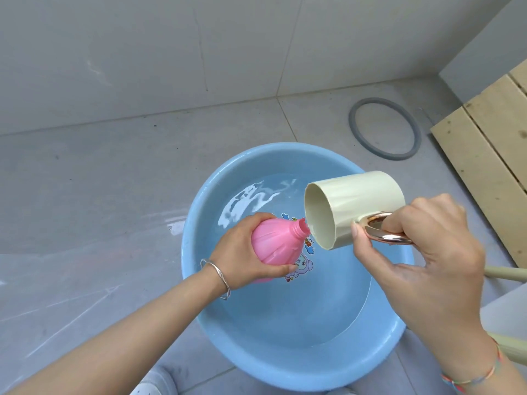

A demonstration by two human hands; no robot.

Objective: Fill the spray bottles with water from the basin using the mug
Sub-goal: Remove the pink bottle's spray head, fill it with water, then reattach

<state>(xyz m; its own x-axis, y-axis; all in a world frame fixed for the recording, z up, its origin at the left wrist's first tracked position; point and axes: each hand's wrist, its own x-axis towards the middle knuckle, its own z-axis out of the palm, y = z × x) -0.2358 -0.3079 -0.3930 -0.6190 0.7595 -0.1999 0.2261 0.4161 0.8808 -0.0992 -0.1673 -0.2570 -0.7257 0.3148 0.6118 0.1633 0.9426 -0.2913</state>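
Over the blue basin (199, 309), right hand (433, 252) clasps the tipped mug (356, 206) by its handle; left hand (242, 252) grips the pink bottle (273, 243), mouth touching the mug's rim.

Over the basin (196, 317), the bottle (273, 240) sits at nine o'clock of the mug (356, 206), mouths touching; a ring (385, 128) lies at one o'clock.

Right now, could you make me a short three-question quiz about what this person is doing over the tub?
1. True or false: the left hand holds the pink bottle over the blue basin.
2. Which hand tips the cream mug? A) left B) right C) both
3. Fill in: the mug's rim meets the bottle's open ____.

Key: 1 true. 2 B, the right hand grips the shiny handle. 3 neck.
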